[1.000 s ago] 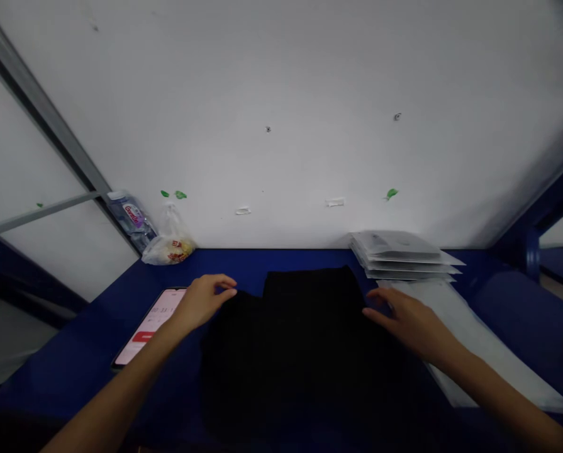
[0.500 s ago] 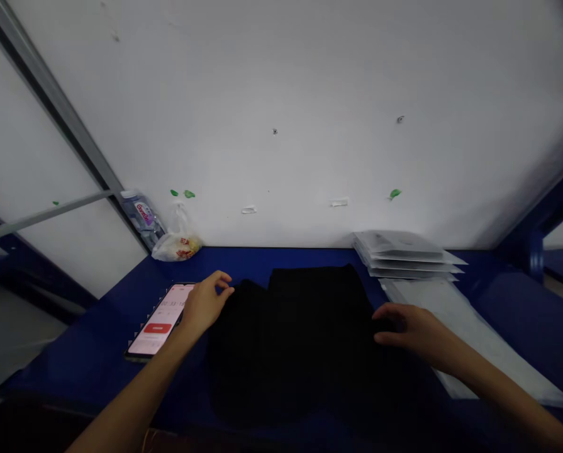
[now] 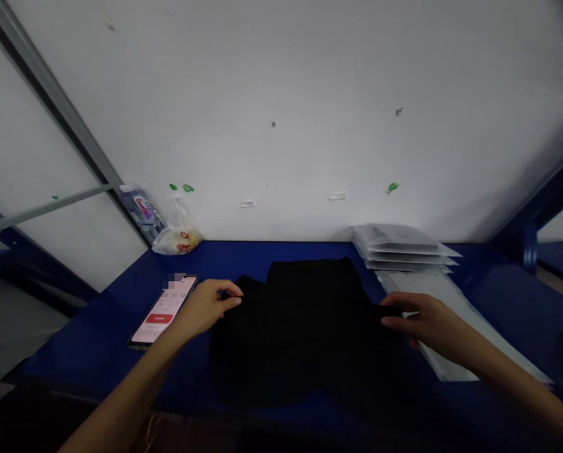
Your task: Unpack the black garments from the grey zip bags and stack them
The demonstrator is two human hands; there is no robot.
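Observation:
A black garment (image 3: 304,327) lies spread on the blue table (image 3: 97,340) in front of me. My left hand (image 3: 208,305) pinches the garment's left edge, fingers closed on the fabric. My right hand (image 3: 425,321) grips the right edge of the same cloth, thumb above and fingers below. Both forearms reach in from the bottom of the view.
A phone (image 3: 163,309) with a lit screen lies left of my left hand. A water bottle (image 3: 142,211) and a small plastic bag (image 3: 177,238) stand at the back left by the white wall. Clear packaging bags are stacked (image 3: 401,246) at back right, with one flat bag (image 3: 451,314) under my right wrist.
Both hands have closed on the garment's side edges. The right hand slid back toward the right edge; the left stays at the left edge. The camera view shifted slightly.

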